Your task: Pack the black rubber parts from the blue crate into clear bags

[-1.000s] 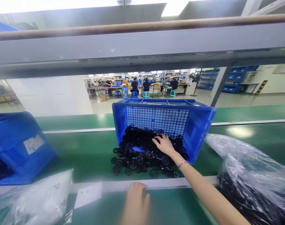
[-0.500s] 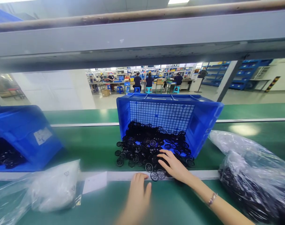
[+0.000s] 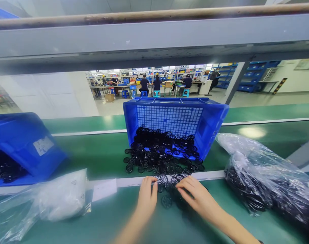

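Note:
A heap of black spoked plastic wheels (image 3: pixel 147 164) spills from a blue crate (image 3: pixel 130 117) lying on its side. My left hand (image 3: pixel 147 195) rests at the heap's front edge, fingers extended and thumb apart, beside a few wheels. My right hand (image 3: pixel 196 193) is bent over the front wheels, its fingertips touching or just above them. Its thumb stands apart from the fingers, and I see no wheel gripped. Between the hands, one loose wheel (image 3: pixel 166 202) lies on the green surface, slightly blurred.
At left stand another blue crate (image 3: pixel 49 162) with black parts and a clear bag of white pieces (image 3: pixel 65 196), beside a white paper (image 3: pixel 104 189). A clear bag of black parts (image 3: pixel 248 183) lies right. A shelf beam (image 3: pixel 154 37) crosses above; people sit at far benches.
My right hand has drawn back from the heap toward me, and several wheels have come forward between the hands. My left hand has moved slightly up to the wheels. The view has shifted a little.

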Tool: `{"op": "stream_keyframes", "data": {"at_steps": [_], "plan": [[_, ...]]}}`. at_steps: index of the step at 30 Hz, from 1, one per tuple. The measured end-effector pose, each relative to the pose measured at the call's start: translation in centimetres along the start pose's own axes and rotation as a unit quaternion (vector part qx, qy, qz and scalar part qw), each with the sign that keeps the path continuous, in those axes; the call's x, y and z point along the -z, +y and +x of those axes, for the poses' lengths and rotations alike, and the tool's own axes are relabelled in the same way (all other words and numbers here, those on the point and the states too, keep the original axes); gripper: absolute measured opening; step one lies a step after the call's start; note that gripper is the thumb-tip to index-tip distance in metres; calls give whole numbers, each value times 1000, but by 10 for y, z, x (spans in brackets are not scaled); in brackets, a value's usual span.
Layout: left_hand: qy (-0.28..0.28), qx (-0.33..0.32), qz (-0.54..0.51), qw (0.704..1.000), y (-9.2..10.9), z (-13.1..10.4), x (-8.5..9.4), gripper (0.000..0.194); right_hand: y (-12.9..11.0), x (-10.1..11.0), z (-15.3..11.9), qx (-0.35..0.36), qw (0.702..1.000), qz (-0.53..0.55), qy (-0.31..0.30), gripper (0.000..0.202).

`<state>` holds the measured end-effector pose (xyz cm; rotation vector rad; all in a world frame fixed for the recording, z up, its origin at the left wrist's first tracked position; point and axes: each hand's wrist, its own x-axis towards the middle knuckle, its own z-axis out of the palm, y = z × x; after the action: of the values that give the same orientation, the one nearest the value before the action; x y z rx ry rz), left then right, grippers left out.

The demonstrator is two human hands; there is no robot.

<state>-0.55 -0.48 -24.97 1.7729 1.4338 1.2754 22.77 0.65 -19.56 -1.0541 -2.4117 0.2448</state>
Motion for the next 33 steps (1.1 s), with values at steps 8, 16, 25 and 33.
{"op": "stream_keyframes", "data": {"at_steps": [8,16,25,33], "plan": [[15,-23,-8,1000,-6,0,0,20,-34,-61,-12,64,992,-111,-20,19],[16,-43,9,999,-4,-1,4,20,-69,-19,-28,-256,893,366,-53,35],[9,-51,9,999,-7,-2,5,21,-99,-28,-74,-310,845,423,-106,30],[10,-58,12,998,-4,-3,6,23,-101,-53,-102,-113,991,67,-22,6]]}}
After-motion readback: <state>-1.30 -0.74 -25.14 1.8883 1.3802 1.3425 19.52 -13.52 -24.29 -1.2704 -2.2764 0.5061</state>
